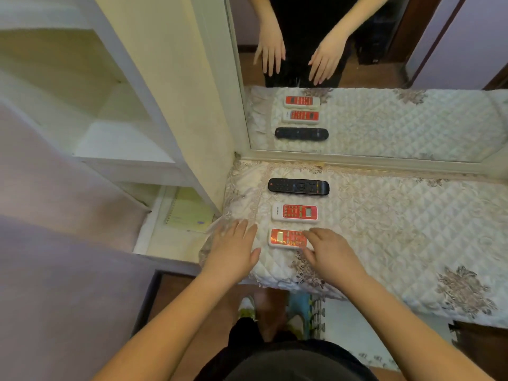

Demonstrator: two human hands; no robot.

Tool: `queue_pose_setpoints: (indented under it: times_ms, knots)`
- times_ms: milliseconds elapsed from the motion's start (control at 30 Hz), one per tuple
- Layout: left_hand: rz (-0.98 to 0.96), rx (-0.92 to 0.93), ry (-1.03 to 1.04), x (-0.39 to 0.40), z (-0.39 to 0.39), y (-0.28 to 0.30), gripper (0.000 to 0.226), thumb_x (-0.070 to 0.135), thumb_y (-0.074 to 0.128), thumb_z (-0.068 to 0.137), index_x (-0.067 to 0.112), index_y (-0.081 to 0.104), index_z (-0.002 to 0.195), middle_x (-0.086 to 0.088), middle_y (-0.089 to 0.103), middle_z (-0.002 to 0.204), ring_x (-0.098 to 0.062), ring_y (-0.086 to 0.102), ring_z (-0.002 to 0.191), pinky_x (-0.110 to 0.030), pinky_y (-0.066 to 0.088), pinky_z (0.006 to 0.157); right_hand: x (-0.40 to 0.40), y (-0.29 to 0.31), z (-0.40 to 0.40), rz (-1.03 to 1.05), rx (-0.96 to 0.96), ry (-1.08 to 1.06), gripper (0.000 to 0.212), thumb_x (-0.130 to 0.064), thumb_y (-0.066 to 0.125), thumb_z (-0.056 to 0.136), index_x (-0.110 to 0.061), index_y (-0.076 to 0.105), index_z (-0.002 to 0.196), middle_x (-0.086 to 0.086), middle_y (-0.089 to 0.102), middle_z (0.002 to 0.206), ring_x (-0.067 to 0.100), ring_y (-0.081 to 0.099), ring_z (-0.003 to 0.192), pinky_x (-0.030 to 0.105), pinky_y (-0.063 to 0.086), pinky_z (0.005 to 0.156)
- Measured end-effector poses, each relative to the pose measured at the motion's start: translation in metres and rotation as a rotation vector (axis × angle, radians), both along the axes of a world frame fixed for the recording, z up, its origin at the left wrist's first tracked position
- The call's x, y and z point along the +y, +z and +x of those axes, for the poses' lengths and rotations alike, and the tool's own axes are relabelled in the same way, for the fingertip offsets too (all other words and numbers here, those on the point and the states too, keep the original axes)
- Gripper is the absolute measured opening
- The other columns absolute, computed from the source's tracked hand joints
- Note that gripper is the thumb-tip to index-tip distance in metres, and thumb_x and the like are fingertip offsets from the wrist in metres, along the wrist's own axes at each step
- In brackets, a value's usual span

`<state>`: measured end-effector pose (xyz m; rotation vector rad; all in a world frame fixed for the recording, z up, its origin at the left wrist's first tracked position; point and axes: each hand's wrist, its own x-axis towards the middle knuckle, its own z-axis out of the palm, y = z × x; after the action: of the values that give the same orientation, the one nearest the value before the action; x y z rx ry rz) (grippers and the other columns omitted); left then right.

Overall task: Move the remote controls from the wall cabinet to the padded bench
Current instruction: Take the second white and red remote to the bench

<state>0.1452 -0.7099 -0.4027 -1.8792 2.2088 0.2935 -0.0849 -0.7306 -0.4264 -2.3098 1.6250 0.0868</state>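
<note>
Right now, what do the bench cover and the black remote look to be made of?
Bench cover: quilted fabric, cream with a slight satin sheen, diamond stitching, floral patches and a lace edge. Black remote: looks like matte hard plastic with small, probably rubber, buttons.

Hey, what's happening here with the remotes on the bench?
A person is lining up remotes on the padded bench below a mirror. A black remote and a red-and-white remote already lie side by side. The right hand rests its fingers on a third, red-faced remote nearest the bench edge. The left hand hovers open beside it. The open cabinet shelves in view hold no remotes.
</note>
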Motion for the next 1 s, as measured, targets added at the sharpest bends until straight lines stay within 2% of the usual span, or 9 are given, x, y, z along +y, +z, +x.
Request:
queue_pose_setpoints:
  times_ms: [100, 167, 400, 533, 633, 767, 867, 1000]
  knots:
    - [-0.086, -0.022, 0.019, 0.014, 0.002, 0.008, 0.057, 0.046, 0.037, 0.085, 0.017, 0.056, 0.130, -0.006, 0.057, 0.134, -0.027, 0.049, 0.129, -0.056, 0.037, 0.101, 0.009, -0.001, 0.009, -0.062, 0.018, 0.046, 0.053, -0.047, 0.036, 0.087, -0.014, 0.066, 0.116, 0.010, 0.067, 0.117, 0.030, 0.062, 0.108, 0.041, 0.047, 0.095]
    - [-0.124, -0.023, 0.036, 0.024, 0.003, 0.011, 0.057, 0.047, 0.039, 0.085, 0.017, 0.056, 0.130, -0.007, 0.056, 0.135, -0.027, 0.049, 0.129, -0.058, 0.035, 0.103, 0.013, 0.002, 0.016, -0.089, 0.025, 0.081, 0.052, -0.045, 0.037, 0.087, -0.014, 0.064, 0.119, 0.011, 0.065, 0.122, 0.031, 0.060, 0.113, 0.042, 0.045, 0.098]
    - [-0.142, -0.001, 0.183, 0.059, 0.029, 0.022, 0.062, 0.048, 0.039, 0.088, 0.020, 0.040, 0.144, -0.005, 0.033, 0.154, -0.023, 0.029, 0.143, -0.061, 0.020, 0.110, 0.016, 0.021, 0.059, -0.132, 0.008, 0.197, 0.054, -0.040, 0.032, 0.090, -0.012, 0.057, 0.130, 0.014, 0.058, 0.133, 0.035, 0.053, 0.123, 0.047, 0.044, 0.099]
    - [-0.207, 0.032, 0.290, 0.097, 0.055, 0.027, 0.063, 0.051, 0.026, 0.095, 0.029, 0.015, 0.152, 0.000, 0.006, 0.162, -0.020, 0.001, 0.149, -0.056, -0.002, 0.114, 0.026, 0.028, 0.095, -0.177, 0.001, 0.312, 0.056, -0.041, 0.032, 0.091, -0.012, 0.054, 0.134, 0.014, 0.056, 0.135, 0.035, 0.052, 0.124, 0.047, 0.043, 0.101]
    - [-0.204, 0.074, 0.412, 0.131, 0.076, 0.034, 0.062, 0.054, 0.020, 0.096, 0.032, 0.004, 0.152, 0.004, -0.003, 0.162, -0.017, -0.007, 0.148, -0.054, -0.004, 0.116, 0.038, 0.031, 0.132, -0.181, -0.007, 0.417, 0.056, -0.041, 0.031, 0.093, -0.010, 0.052, 0.135, 0.015, 0.055, 0.136, 0.035, 0.050, 0.125, 0.048, 0.042, 0.104]
    - [-0.166, 0.049, 0.569, 0.191, 0.115, 0.034, 0.062, 0.053, 0.020, 0.097, 0.031, 0.004, 0.152, 0.003, 0.001, 0.162, -0.017, -0.004, 0.148, -0.055, -0.004, 0.117, 0.075, 0.035, 0.198, -0.149, -0.103, 0.593, 0.055, -0.038, 0.032, 0.093, -0.009, 0.049, 0.136, 0.015, 0.052, 0.138, 0.033, 0.048, 0.128, 0.043, 0.037, 0.109]
    - [-0.202, -0.005, 0.662, 0.242, 0.139, 0.038, 0.062, 0.052, 0.022, 0.095, 0.029, 0.015, 0.152, 0.001, 0.013, 0.161, -0.019, 0.007, 0.148, -0.051, -0.002, 0.116, 0.107, 0.047, 0.242, -0.177, -0.144, 0.697, 0.054, -0.035, 0.033, 0.090, -0.011, 0.051, 0.135, 0.012, 0.054, 0.137, 0.030, 0.050, 0.127, 0.040, 0.038, 0.107]
    - [-0.247, -0.017, 0.814, 0.300, 0.161, 0.048, 0.061, 0.052, 0.029, 0.093, 0.027, 0.030, 0.149, -0.001, 0.027, 0.158, -0.021, 0.020, 0.146, -0.053, 0.010, 0.115, 0.148, 0.055, 0.288, -0.195, -0.178, 0.824, 0.051, -0.033, 0.040, 0.090, -0.012, 0.050, 0.136, 0.011, 0.054, 0.137, 0.028, 0.048, 0.128, 0.039, 0.038, 0.109]
